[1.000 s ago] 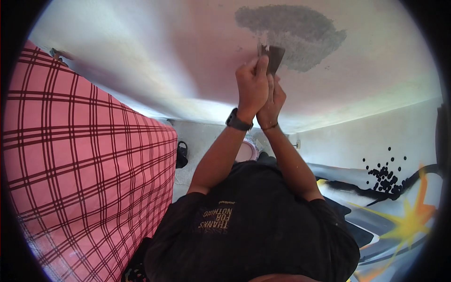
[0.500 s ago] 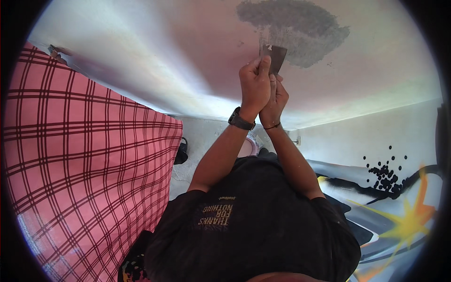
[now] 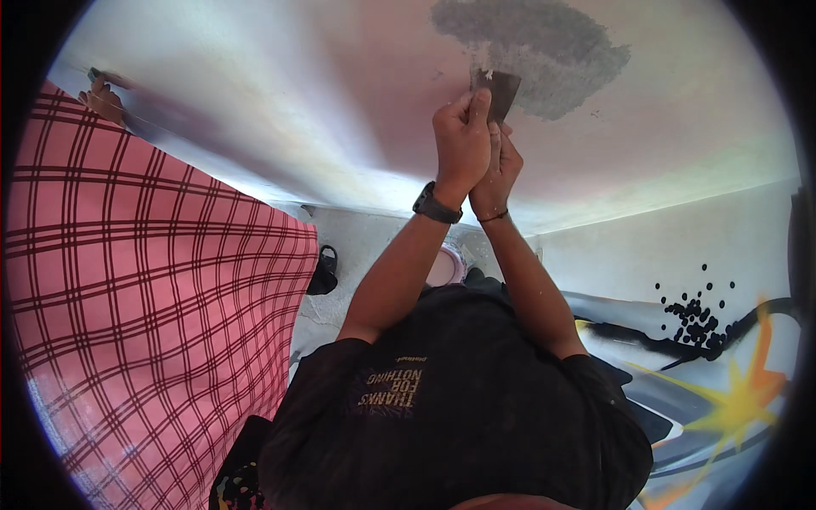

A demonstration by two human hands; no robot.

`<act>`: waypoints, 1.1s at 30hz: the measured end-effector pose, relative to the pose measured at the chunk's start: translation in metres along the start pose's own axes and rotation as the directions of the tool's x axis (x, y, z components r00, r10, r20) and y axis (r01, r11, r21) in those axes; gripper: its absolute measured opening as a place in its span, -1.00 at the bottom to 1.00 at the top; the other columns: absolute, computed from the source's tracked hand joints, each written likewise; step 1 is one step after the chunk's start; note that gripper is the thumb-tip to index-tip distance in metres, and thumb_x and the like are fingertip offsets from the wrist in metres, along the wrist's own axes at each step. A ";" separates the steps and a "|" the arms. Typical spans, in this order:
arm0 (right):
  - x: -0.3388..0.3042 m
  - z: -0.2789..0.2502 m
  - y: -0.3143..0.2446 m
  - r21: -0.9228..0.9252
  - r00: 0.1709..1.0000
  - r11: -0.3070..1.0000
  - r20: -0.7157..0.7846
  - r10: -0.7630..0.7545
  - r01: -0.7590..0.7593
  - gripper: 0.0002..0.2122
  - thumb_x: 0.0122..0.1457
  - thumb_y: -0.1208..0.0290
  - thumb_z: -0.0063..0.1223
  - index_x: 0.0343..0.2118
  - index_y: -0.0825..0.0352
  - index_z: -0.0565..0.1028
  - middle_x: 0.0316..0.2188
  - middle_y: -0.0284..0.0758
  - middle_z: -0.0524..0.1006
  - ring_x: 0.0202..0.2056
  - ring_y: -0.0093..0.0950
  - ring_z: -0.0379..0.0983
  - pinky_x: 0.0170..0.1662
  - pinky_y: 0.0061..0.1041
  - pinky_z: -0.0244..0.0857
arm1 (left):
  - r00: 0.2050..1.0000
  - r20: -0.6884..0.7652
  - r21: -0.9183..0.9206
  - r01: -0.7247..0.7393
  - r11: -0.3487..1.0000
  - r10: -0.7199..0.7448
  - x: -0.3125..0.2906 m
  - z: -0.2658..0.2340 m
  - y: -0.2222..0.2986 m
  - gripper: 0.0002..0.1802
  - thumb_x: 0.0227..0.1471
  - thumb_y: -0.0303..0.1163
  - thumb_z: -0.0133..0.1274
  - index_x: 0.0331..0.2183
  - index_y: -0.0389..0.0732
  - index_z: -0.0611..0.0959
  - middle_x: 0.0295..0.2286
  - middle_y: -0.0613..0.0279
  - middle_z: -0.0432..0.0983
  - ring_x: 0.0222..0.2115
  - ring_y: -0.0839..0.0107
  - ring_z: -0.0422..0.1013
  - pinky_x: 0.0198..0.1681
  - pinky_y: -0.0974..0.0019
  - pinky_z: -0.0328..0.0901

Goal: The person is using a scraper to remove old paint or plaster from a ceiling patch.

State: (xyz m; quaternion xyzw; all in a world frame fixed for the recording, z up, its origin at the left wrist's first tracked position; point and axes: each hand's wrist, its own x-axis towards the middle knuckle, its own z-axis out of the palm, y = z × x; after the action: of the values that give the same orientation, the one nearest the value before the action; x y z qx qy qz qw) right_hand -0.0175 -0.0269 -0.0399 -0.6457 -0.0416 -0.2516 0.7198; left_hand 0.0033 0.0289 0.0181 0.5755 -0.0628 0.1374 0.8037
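Note:
Both my hands are together in front of the pale wall (image 3: 382,76), closed on a putty knife with a dark, flat blade (image 3: 505,92). A bit of white filler clings near the blade's upper left corner. My left hand (image 3: 463,144), with a watch at its wrist, has its thumb on the blade's left side. Pressed against it, my right hand (image 3: 500,174) grips from below and right; its palm and the knife's handle are mostly hidden. The blade's upper end is at the lower left edge of a rough grey patch (image 3: 552,42) on the wall.
Another person's hand (image 3: 104,102) is against the wall at far left, holding something small and dark. Pink plaid cloth (image 3: 161,272) hangs along the left side. A round tub (image 3: 444,268) and a black sandal (image 3: 324,274) are on the floor. A painted wall (image 3: 722,365) stands at right.
My hands and the putty knife have shifted slightly upward in view. At far left the other person's hand shows more fully. The plaid cloth's right edge has moved a little left.

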 end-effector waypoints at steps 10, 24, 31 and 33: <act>-0.003 -0.017 0.004 -0.060 0.998 0.997 -0.002 -0.057 0.057 -0.70 0.40 0.38 -0.22 -0.26 0.51 0.52 -0.50 -0.33 0.52 -0.41 -0.64 0.37 -0.34 -0.54 0.30 | 0.997 0.011 0.160 -0.075 0.984 0.074 -0.008 0.002 -0.022 -0.58 0.28 -0.28 -0.04 -0.54 -0.34 0.56 -0.67 0.20 0.52 -0.64 0.53 0.45 -0.57 0.44 0.30; -0.028 -0.001 0.045 -0.133 0.996 0.987 0.013 -0.091 0.091 -0.73 0.39 0.39 -0.27 -0.25 0.46 0.47 -0.54 -0.17 0.53 -0.48 -0.47 0.45 -0.37 -0.43 0.31 | 0.988 0.073 0.017 0.138 0.990 -0.139 -0.017 -0.035 -0.055 -0.62 0.30 -0.28 -0.08 -0.48 -0.33 0.58 -0.61 0.19 0.57 -0.64 0.59 0.39 -0.55 0.49 0.27; -0.031 0.000 0.045 -0.128 1.000 0.992 -0.014 0.005 -0.006 -0.72 0.40 0.39 -0.28 -0.28 0.47 0.47 -0.54 -0.18 0.53 -0.46 -0.50 0.45 -0.36 -0.45 0.32 | 0.982 0.056 0.033 0.179 0.983 -0.181 -0.014 -0.035 -0.058 -0.62 0.29 -0.30 -0.05 -0.48 -0.35 0.60 -0.63 0.19 0.57 -0.66 0.59 0.39 -0.59 0.48 0.26; -0.023 0.003 0.043 -0.118 1.000 0.993 0.023 -0.021 0.023 -0.72 0.40 0.39 -0.28 -0.32 0.46 0.45 -0.55 -0.18 0.52 -0.48 -0.53 0.43 -0.39 -0.45 0.30 | 0.993 0.082 0.046 0.079 0.996 -0.082 -0.006 -0.034 -0.052 -0.61 0.29 -0.29 -0.05 -0.48 -0.37 0.61 -0.64 0.18 0.57 -0.67 0.58 0.40 -0.60 0.47 0.26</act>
State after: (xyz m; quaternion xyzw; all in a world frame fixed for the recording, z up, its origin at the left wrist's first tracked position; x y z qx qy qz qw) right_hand -0.0187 -0.0157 -0.0873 -0.6892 -0.0415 -0.2547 0.6771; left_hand 0.0114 0.0449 -0.0421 0.5998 -0.0702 0.0819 0.7928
